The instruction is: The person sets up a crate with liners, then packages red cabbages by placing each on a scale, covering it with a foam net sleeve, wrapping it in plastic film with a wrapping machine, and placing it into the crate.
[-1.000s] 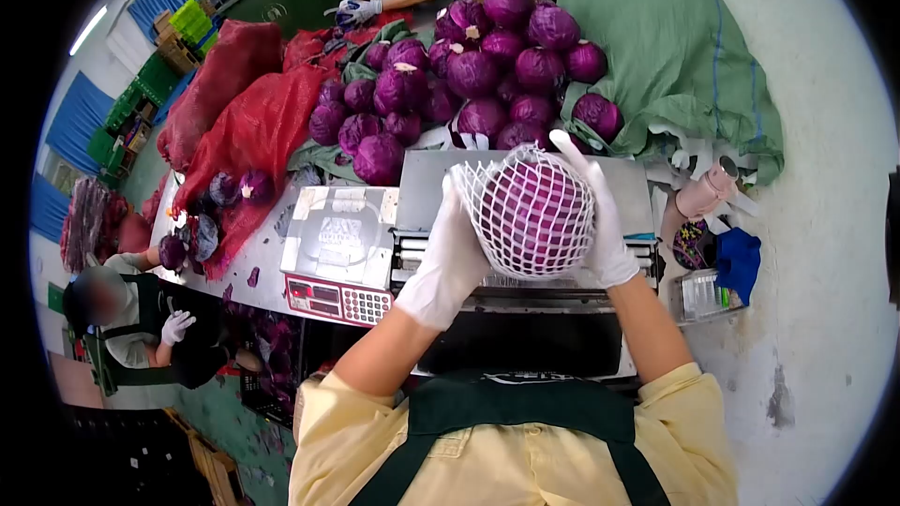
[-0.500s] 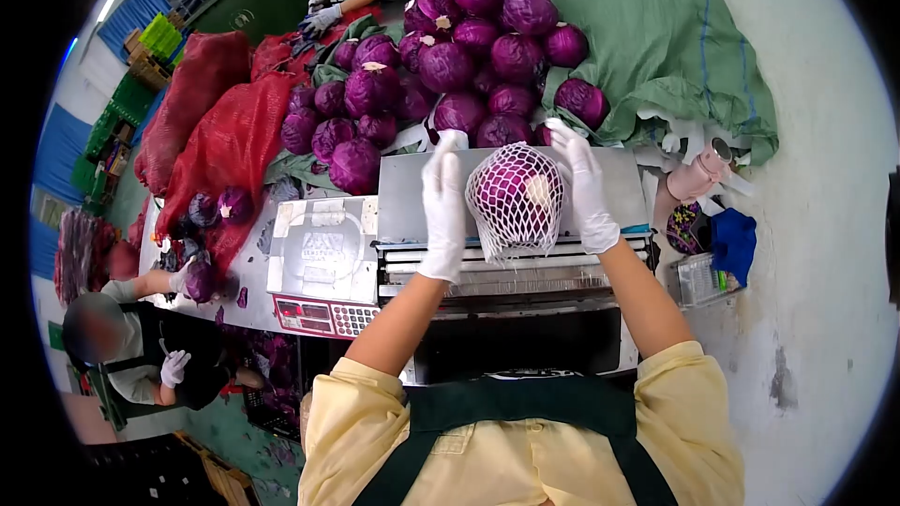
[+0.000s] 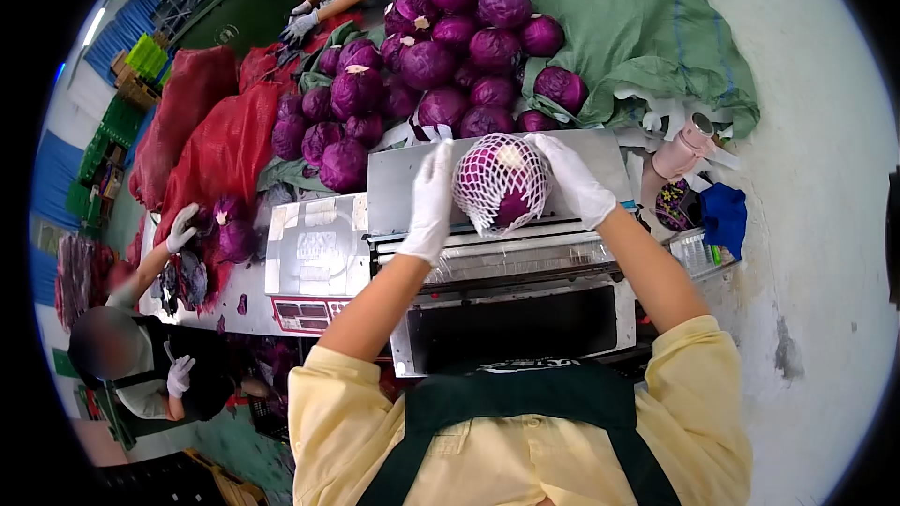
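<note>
- Step in hand, as judged: a purple cabbage (image 3: 512,211), sleeved in a white foam net (image 3: 476,186), is being steadied between two gloved hands.
- Cabbage seemingly rested on the steel plate (image 3: 389,180), near its front edge, behind the rollers (image 3: 478,251); pale stem end turned upward.
- Grip wide: left hand (image 3: 431,201) held flat and apart from the net; right hand (image 3: 574,183) spread at the other side, fingertips close against it. Whether contact is made there cannot be told.
- For any next move, a narrowing of both palms would be called for, evenly, since the round load could be rolled and the net's loose lower edge snagged.
- Writing: nothing legible. A panel with keys is seen on the scale (image 3: 319,248), its digits unreadable; a faint mark is borne on its pan.
- White lettering on the green apron (image 3: 516,412) is foreshortened; no brand can be made out.
</note>
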Available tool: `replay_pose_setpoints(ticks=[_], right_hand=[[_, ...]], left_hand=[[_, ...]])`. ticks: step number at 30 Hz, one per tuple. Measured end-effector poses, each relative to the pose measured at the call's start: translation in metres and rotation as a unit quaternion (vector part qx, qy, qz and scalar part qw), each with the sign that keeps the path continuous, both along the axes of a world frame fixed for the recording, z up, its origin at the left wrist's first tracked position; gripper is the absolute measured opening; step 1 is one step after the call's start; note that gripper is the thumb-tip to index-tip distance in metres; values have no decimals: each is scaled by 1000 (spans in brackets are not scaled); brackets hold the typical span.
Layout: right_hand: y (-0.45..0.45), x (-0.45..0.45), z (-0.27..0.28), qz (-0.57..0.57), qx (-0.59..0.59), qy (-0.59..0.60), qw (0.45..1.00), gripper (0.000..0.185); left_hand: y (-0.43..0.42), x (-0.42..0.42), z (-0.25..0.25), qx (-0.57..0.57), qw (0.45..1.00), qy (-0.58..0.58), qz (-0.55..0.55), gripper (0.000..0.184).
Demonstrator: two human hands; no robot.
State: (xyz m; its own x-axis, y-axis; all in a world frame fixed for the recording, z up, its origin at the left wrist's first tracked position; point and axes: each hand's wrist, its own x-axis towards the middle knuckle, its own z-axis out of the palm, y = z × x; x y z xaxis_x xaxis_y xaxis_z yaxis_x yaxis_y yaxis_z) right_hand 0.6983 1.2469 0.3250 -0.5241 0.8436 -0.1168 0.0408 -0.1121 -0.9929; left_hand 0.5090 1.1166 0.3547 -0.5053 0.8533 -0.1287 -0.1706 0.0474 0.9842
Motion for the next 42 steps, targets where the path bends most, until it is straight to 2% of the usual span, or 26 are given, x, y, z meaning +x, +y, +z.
replay_pose_setpoints(ticks=[1,2,5,6,7,9,11,13,15,16,17,19,20,21,23,24,27,29,31,32,33,35,37,38,39,42], right_hand=[[-4,20,18,2,138,-98,986,40],[-3,31,22,30,125,-103,986,44],[-30,35,38,75,149,-150,975,51],[-27,34,32,101,133,-139,976,60],[-34,16,-4,90,138,-16,986,63],[-22,6,-23,74,137,51,987,65],[-7,7,7,122,-85,109,983,62],[-8,15,12,135,-79,78,985,59],[2,19,-4,133,-34,58,989,57],[-5,26,6,95,129,19,987,50],[-7,37,19,92,129,19,987,50],[-8,77,43,22,361,-212,908,44],[-5,98,43,28,432,-265,862,41],[-5,108,37,13,420,-250,872,48],[-8,142,67,185,645,-414,615,58],[-8,148,62,181,648,-407,618,70],[-13,151,35,329,698,-429,470,73],[-20,145,36,330,704,-399,486,57],[-19,133,15,363,712,-333,500,21],[-28,132,21,368,661,-350,553,6],[-37,144,0,259,547,-275,747,3],[-48,141,31,236,229,-306,894,2],[-67,148,73,178,66,-257,948,4],[-71,152,93,156,81,-172,969,4],[-72,153,110,132,95,-85,983,5],[-40,135,143,56,189,-8,980,5]], left_hand=[[-12,-16,3,39,996,80,-13,54],[-16,-35,-13,55,988,138,-51,63],[-24,-21,9,-26,992,73,-103,67],[-31,-11,26,-25,991,84,-99,70],[-8,-13,-27,-35,985,22,-165,78],[-8,-8,-20,-39,989,-18,-141,81],[-13,13,-3,-144,982,-24,-124,73],[-12,14,-6,-130,985,-17,-112,66],[-12,6,-9,-89,985,-8,-145,68],[-22,-3,-7,-37,990,33,-136,65],[-30,-9,-5,-6,988,83,-132,59],[-54,-35,-4,22,916,368,-159,54],[-61,-36,6,16,873,460,-159,54],[-69,-38,13,12,822,547,-157,55],[-103,-78,4,30,601,769,-218,59],[-108,-80,3,10,578,775,-257,62],[-104,-81,-4,23,524,791,-316,65],[-93,-57,2,22,487,805,-337,59],[-85,-47,-12,121,510,792,-314,48],[-81,-40,-22,127,539,772,-311,35],[-86,-30,-34,146,688,661,-262,22],[-95,-26,-30,-29,889,376,-259,13],[-120,-22,5,-84,967,144,-192,12],[-131,-19,23,-56,974,120,-183,14],[-138,-18,46,126,978,109,-128,12],[-115,-30,78,133,970,188,-71,14]])
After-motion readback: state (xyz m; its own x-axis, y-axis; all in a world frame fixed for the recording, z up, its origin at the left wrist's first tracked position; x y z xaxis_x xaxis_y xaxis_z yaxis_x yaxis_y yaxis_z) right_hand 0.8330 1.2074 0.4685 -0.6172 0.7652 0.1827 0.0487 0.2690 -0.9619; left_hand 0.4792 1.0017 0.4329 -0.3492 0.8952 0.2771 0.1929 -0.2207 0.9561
